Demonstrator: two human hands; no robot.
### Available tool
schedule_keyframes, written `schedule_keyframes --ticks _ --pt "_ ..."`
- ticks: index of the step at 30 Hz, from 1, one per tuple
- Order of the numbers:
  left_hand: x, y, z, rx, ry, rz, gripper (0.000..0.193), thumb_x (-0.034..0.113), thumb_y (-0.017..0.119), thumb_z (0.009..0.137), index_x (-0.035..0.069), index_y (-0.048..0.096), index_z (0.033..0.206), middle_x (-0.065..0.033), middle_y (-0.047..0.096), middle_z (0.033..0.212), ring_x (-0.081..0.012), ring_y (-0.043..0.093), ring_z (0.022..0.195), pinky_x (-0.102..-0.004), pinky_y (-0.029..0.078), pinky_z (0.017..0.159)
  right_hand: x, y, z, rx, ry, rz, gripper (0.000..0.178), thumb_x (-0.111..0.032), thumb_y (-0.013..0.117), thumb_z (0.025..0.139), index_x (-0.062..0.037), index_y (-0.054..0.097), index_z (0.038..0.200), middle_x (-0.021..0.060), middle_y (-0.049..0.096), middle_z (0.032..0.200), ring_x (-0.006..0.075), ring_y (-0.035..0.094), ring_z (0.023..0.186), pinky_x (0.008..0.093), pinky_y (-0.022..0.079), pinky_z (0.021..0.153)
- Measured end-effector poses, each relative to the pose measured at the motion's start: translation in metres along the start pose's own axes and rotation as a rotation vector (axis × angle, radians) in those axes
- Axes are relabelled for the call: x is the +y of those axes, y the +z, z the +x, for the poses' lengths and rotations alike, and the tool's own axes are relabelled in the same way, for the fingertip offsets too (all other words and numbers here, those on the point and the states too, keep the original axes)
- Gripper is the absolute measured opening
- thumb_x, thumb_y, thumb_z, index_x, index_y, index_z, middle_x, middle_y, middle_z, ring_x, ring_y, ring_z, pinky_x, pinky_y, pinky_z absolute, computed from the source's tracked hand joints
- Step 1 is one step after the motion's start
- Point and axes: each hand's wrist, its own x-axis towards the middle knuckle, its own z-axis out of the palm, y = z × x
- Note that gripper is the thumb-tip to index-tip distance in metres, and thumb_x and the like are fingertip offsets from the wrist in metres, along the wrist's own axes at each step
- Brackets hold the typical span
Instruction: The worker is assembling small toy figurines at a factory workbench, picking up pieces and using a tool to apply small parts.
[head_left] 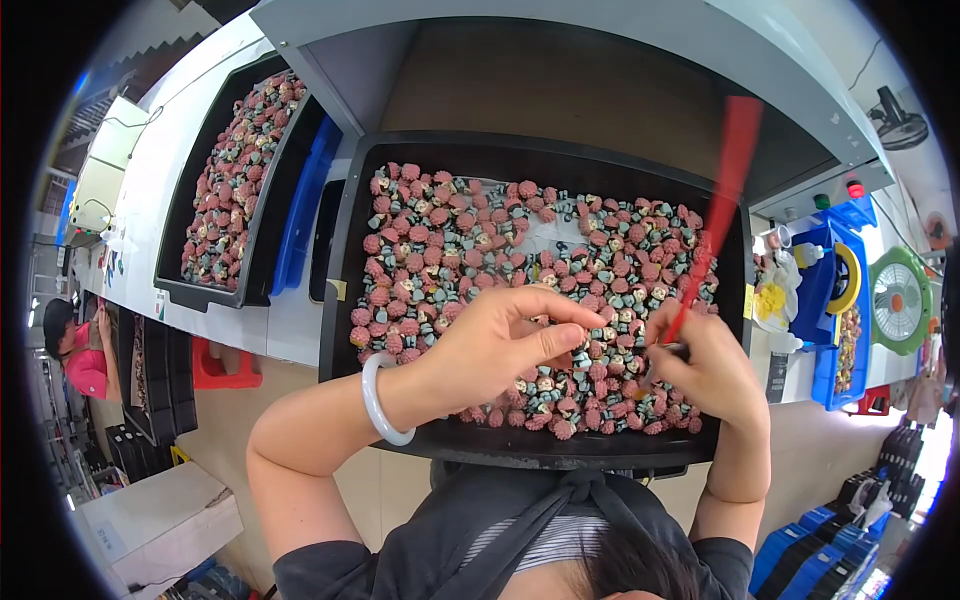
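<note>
My left hand (500,335), with a pale bangle at its wrist, pinches a small figurine (582,354) between thumb and fingertips. Only part of that figurine shows. In my right hand (710,365) is a slim paintbrush (727,180), its long red handle slanting up and away while its tip points down toward the left. The tip is apart from the held figurine. Both hands are over a large black tray (540,458), close to its near side. Many small figurines (430,240) with bumpy pink tops and grey-green lower parts lie loosely in it.
A grey hood (560,28) overhangs the tray's far side. Left stands another black tray (200,296) of similar figurines, beside a blue tray (305,205). At right are a yellow ring (848,280), a blue bin (825,375) and a green fan (900,298). A person (88,350) sits far left.
</note>
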Motion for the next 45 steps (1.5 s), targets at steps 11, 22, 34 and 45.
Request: schedule_keyframes --ticks 11,22,34,45 --pt "0.002 0.006 -0.009 -0.066 0.058 -0.082 0.024 -0.003 0.062 0.075 0.0 0.054 0.097 -0.0105 0.05 0.105 -0.013 0.055 0.089 -0.0235 0.048 0.075 0.004 0.01 -0.004 0.03 -0.346 -0.013 0.018 -0.018 0.05 0.077 -0.0014 0.044 0.077 0.0137 0.047 0.058 0.0311 0.049 0.051 0.0366 0.037 0.049" --pt "-0.006 0.006 -0.009 -0.224 0.06 -0.133 0.034 -0.004 0.068 0.069 0.003 0.05 0.097 -0.0166 0.052 0.113 -0.0134 0.054 0.097 -0.0272 0.044 0.086 0.001 0.016 -0.005 0.084 -0.295 -0.248 0.019 -0.018 0.056 0.077 -0.0024 0.046 0.072 0.0112 0.046 0.053 0.0265 0.048 0.046 0.033 0.036 0.044" --pt "-0.004 0.011 -0.015 -0.147 0.399 0.194 0.038 -0.009 0.066 0.068 -0.001 0.052 0.102 -0.0132 0.051 0.106 -0.0183 0.053 0.098 -0.0285 0.046 0.086 -0.004 0.025 -0.017 0.159 -0.824 -0.446 0.019 -0.005 0.059 0.069 -0.0053 0.049 0.084 0.0069 0.05 0.065 0.0251 0.049 0.05 0.0332 0.037 0.044" --pt "-0.004 0.008 -0.013 -0.098 0.45 0.309 0.038 -0.004 0.071 0.064 -0.002 0.057 0.099 -0.0128 0.055 0.099 -0.017 0.055 0.09 -0.026 0.048 0.077 -0.006 0.029 -0.014 0.143 -0.703 -0.408 0.015 -0.008 0.06 0.072 -0.0047 0.05 0.082 0.0066 0.046 0.056 0.0244 0.046 0.044 0.0331 0.034 0.04"
